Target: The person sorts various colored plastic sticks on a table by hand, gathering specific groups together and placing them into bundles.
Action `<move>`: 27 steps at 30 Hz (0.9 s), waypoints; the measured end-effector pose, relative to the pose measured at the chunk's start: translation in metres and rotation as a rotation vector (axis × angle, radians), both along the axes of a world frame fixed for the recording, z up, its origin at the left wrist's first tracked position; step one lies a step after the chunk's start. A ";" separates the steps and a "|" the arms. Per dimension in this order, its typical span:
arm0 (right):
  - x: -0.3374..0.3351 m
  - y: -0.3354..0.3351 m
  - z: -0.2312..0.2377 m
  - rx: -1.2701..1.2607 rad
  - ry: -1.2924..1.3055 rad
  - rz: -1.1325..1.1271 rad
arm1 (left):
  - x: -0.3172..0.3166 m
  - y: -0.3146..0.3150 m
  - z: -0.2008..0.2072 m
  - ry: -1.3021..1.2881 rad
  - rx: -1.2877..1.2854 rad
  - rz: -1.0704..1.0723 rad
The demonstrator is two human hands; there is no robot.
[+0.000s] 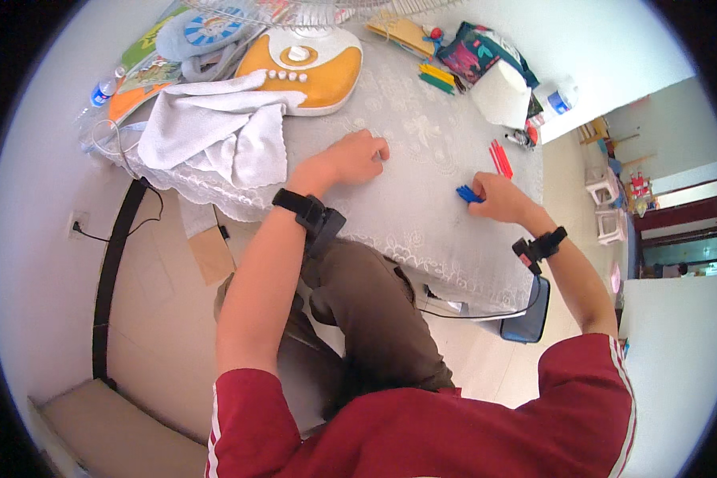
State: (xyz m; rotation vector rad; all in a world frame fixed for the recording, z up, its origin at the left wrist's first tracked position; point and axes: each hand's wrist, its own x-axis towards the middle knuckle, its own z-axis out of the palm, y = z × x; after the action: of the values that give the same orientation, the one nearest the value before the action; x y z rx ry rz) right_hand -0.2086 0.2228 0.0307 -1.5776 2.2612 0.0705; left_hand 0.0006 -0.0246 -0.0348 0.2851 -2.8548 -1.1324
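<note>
My right hand (498,197) is closed around a small bundle of blue sticks (468,193), whose ends poke out toward the left, just over the table. Just beyond that hand, a group of red sticks (501,159) lies side by side on the lace-patterned tablecloth (422,219). My left hand (354,159) rests on the cloth with its fingers curled in; whatever they hold, if anything, is hidden. Farther back lie yellow and green sticks (438,79). Both wrists wear black straps with small devices.
A fan with an orange and white base (327,76) stands at the back left, a white towel (215,131) draped against it. At the back right are a white paper roll (502,92), a dark patterned pouch (486,52) and a plastic bottle (562,99). A cable hangs from my right wrist.
</note>
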 end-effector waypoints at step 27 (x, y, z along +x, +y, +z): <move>0.006 -0.010 -0.012 -0.064 0.198 -0.071 | 0.006 -0.005 -0.006 0.067 0.010 0.012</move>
State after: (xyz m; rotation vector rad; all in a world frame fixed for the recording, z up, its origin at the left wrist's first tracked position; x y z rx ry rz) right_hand -0.2024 0.2132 0.0191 -1.5827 2.4921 0.1427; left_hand 0.0067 -0.0293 -0.0406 0.2603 -2.7867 -1.1323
